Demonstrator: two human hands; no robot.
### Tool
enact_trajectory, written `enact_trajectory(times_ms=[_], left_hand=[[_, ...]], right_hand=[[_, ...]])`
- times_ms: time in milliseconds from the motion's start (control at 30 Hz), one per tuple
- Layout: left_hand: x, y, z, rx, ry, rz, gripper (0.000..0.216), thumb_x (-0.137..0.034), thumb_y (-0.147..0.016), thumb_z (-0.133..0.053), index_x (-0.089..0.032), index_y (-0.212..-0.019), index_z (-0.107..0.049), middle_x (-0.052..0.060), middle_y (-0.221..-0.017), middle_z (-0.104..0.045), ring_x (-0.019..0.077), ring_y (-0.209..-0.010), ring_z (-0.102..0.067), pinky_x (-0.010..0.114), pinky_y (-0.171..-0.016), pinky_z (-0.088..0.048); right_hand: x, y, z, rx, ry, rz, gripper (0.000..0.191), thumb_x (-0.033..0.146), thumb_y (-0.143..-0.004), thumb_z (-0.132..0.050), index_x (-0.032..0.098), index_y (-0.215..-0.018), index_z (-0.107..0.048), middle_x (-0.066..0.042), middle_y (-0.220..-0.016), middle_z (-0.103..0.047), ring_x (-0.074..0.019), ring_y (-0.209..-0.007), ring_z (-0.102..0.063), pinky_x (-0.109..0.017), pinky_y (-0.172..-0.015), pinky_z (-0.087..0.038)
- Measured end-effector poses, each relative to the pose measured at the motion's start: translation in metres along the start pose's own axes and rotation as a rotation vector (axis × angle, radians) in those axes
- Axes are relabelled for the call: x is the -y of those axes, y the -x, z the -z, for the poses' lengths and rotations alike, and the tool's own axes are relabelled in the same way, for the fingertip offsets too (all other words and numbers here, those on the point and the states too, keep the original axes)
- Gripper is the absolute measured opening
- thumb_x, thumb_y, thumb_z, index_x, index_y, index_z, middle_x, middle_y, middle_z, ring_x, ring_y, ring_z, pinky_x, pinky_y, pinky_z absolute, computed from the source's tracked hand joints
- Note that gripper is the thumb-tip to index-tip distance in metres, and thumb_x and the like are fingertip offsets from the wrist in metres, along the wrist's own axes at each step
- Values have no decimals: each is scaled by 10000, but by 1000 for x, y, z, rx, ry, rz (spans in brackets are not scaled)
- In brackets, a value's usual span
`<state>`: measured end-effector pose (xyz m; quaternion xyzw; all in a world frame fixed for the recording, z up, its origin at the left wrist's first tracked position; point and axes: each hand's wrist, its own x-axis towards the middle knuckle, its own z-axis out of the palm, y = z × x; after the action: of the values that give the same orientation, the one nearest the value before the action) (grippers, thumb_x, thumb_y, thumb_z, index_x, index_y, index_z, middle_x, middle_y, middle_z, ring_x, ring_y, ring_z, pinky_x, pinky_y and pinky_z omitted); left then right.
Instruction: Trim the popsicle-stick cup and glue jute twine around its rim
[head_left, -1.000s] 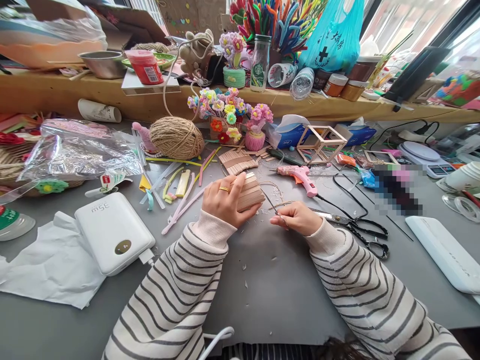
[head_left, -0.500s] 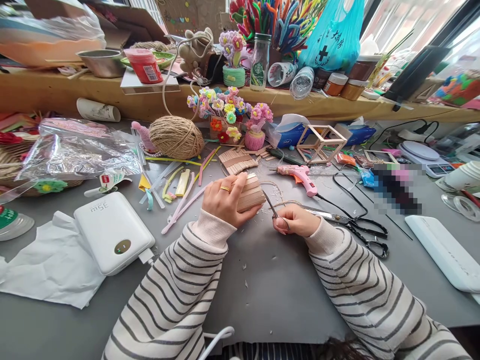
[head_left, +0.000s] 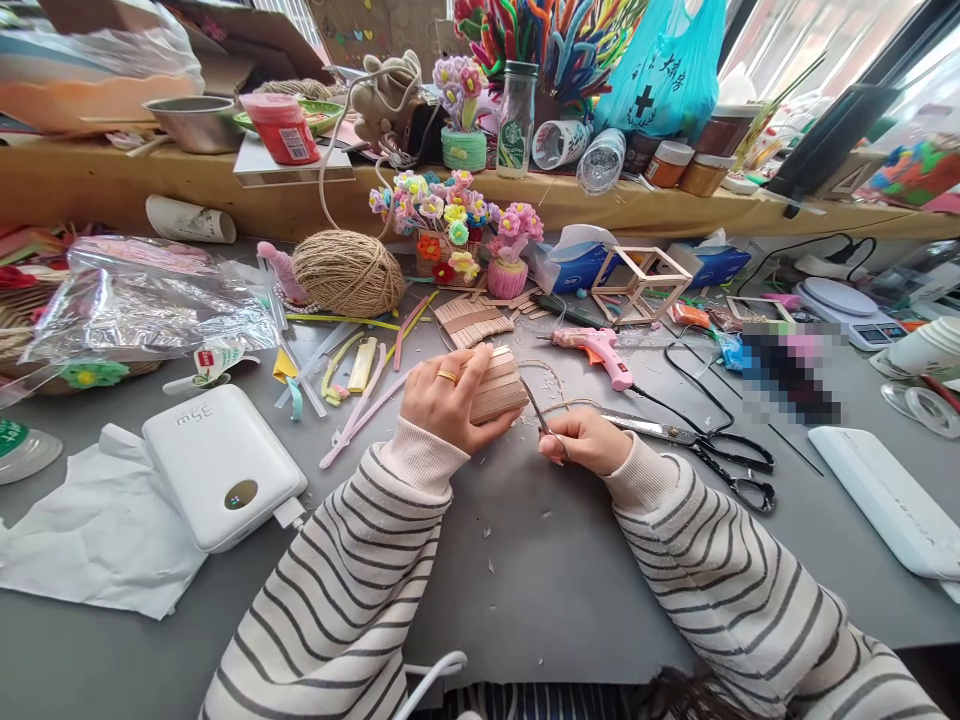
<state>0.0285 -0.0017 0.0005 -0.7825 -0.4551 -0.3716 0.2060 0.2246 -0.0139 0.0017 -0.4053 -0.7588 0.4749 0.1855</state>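
My left hand (head_left: 444, 397), with a gold ring, is wrapped round a small panel of glued wooden craft sticks (head_left: 496, 385) held just above the grey table (head_left: 547, 580). My right hand (head_left: 586, 438) is closed on a small pair of scissors (head_left: 537, 410), whose thin blades point up and left to the panel's right edge. A loose strand of jute twine (head_left: 559, 403) curls on the table beside the blades.
A pink glue gun (head_left: 598, 351) and large black-handled scissors (head_left: 705, 455) lie right of my hands. A twine ball (head_left: 348, 272), another stick panel (head_left: 471, 322), pipe cleaners, a white power bank (head_left: 223, 464) and a wooden cube frame (head_left: 640, 283) surround them. A cluttered shelf runs along the back.
My right hand has lifted the small scissors from lying low on the table and brought their blades up to the stick panel's edge. My left hand has kept its hold.
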Motion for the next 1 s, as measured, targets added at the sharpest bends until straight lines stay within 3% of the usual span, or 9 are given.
enact_trajectory(times_ms=[300,633,833,1000], left_hand=[[1,0,0,0,-29,17,640,-590,-669,-524,-141,-1125,-545,111,-937,-651,242,-791,-589,347,-709,-416],[3,2,-2,-6,2,31,653,-589,-659,-539,-143,-1136,-536,121,-955,-644,252,-810,-588,356,-715,-416],[2,1,0,14,21,-6,654,-587,-657,-542,-145,-1139,-532,112,-963,-649,254,-823,-591,359,-723,-414],[0,-1,3,24,-3,-52,624,-573,-669,-536,-136,-1114,-551,114,-965,-652,254,-801,-590,362,-707,-415]], right_hand=[[2,0,-3,-70,-102,-42,610,736,-626,-455,167,-413,-392,45,-399,-354,-55,-420,-308,-219,-429,-236],[1,-1,-7,-17,-299,-31,594,719,-636,-467,178,-417,-359,62,-369,-301,-40,-373,-263,-219,-389,-197],[3,1,0,120,-186,11,639,778,-624,-392,159,-473,-444,30,-422,-400,-47,-392,-307,-214,-394,-220],[3,1,2,141,-128,-18,690,817,-612,-319,152,-539,-486,35,-450,-385,-54,-403,-314,-215,-406,-226]])
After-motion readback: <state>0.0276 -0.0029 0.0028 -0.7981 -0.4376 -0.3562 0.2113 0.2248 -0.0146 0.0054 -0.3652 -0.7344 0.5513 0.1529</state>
